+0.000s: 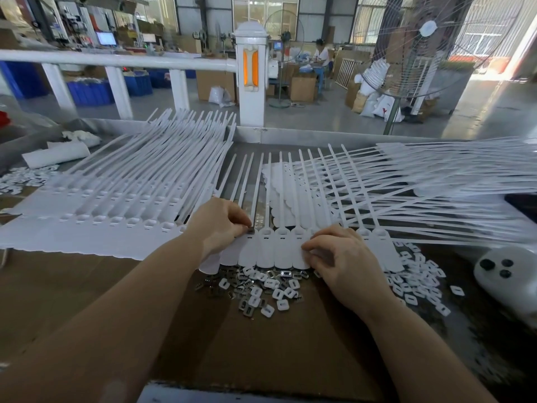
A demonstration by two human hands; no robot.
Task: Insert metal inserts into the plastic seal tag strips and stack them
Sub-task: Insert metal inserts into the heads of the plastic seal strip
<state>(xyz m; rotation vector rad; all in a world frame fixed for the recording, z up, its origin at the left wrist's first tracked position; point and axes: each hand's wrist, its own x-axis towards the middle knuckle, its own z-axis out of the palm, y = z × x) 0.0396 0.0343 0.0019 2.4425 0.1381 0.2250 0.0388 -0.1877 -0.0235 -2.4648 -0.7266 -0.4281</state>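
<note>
Fingers (242, 225) of the left hand (216, 228) are curled tight, thumb and forefinger pinching a small dark metal insert (250, 229) right at the slotted head of one tag in the strip (270, 251) being worked. Over on the other side, the right hand (345, 260) sits palm down with its fingers bent, fingertips (308, 248) pressing on the flat white paddles of that same strip, pinning it to the desk (87, 286). Whether anything is tucked under that hand, I cannot tell.

That strip is smooth matte white plastic: a row of joined rounded paddles, each with a rectangular slot at the neck and a long thin tail running away from the person. Just below its near edge lies a loose heap of shiny metal inserts (247, 308) mixed with little white square caps (267, 311), each with an oval hole. More white caps (418, 286) spill to the right, beside a rounded white fan base (505, 274) with dark knobs.

Left of the hands, a stack of strips (116, 205) lies overlapped, tails fanned upward. To the right, another pile of strips (406, 181) crosses at angles. Brown cardboard covers the desk.
</note>
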